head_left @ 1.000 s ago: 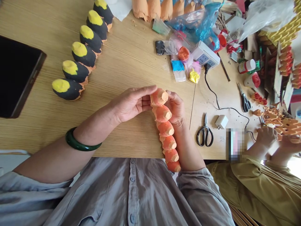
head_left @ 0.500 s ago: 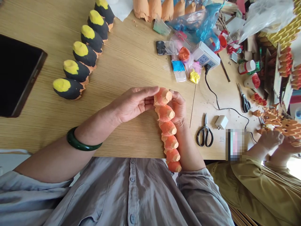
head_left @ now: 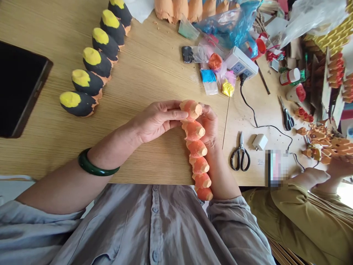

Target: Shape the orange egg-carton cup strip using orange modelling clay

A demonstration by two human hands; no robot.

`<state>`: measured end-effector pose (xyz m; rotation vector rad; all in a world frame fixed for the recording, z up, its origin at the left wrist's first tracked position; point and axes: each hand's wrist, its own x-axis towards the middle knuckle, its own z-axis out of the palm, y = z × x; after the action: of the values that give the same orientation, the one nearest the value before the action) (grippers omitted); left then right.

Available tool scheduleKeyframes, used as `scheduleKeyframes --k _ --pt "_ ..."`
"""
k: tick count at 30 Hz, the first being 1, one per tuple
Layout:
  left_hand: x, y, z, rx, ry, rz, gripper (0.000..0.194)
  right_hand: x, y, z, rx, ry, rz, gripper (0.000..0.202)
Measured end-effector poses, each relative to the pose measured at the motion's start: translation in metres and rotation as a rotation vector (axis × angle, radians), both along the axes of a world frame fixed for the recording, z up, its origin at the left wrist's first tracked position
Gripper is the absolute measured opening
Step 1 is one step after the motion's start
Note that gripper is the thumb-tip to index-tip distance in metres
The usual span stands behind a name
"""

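Note:
Between my hands is an orange egg-carton strip (head_left: 196, 149), a row of several joined cups with pale tips, running from my fingers down toward my lap. My left hand (head_left: 162, 119) pinches the far-end cup, thumb on its near side and fingers behind. Behind the same end, my right hand (head_left: 209, 125) is curled around the strip's right side, its fingers partly hidden by the cups. On the table to the left lies a second egg-carton strip (head_left: 103, 66), its cups covered in black with yellow tops.
A black tablet (head_left: 22, 88) lies at left. To the right are scissors (head_left: 241, 154), a white charger (head_left: 259, 142), a power strip (head_left: 242, 62) with its cord, and bags of coloured clay (head_left: 209, 76). A co-worker's hand (head_left: 313, 176) is at far right.
My left thumb has slid down from the top of the end cup to its lower side. The strip stays almost in place. The co-worker's hands have shifted slightly.

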<state>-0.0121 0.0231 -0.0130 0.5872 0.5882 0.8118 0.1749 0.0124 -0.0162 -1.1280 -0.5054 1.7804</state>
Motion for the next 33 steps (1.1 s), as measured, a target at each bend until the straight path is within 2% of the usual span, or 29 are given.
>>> scheduleKeyframes --k 4,7,10,14,19,22,25,28,33 --pt "0.0 0.0 -0.001 -0.008 0.01 0.046 0.021 -0.001 -0.001 -0.001 0.043 -0.024 0.051 0.047" --pt "0.001 0.0 0.002 -0.008 -0.003 0.044 0.021 0.0 0.0 -0.001 0.034 0.011 0.033 0.046" --pt "0.003 -0.001 0.005 0.031 -0.004 0.012 0.03 0.0 0.002 -0.002 0.021 -0.01 -0.002 0.043" --pt "0.005 -0.001 0.003 0.084 0.114 0.117 0.044 -0.006 0.0 -0.003 0.061 -0.069 -0.026 0.042" --pt "0.002 0.005 -0.003 0.068 0.138 0.124 0.043 -0.012 -0.003 0.0 0.093 -0.171 -0.11 0.056" --pt "-0.001 0.011 -0.004 0.077 0.159 0.125 0.041 -0.003 0.001 -0.003 0.164 -0.253 -0.147 0.047" --pt "-0.005 0.018 -0.008 0.083 0.233 0.182 0.047 0.01 0.006 -0.009 0.267 -0.228 -0.134 0.031" --pt "-0.009 0.026 -0.013 0.066 0.307 0.222 0.051 0.017 0.009 -0.017 0.339 -0.178 -0.165 0.029" --pt "-0.012 0.031 -0.013 -0.062 0.301 0.175 0.063 0.016 0.009 -0.026 0.366 -0.105 -0.178 0.025"
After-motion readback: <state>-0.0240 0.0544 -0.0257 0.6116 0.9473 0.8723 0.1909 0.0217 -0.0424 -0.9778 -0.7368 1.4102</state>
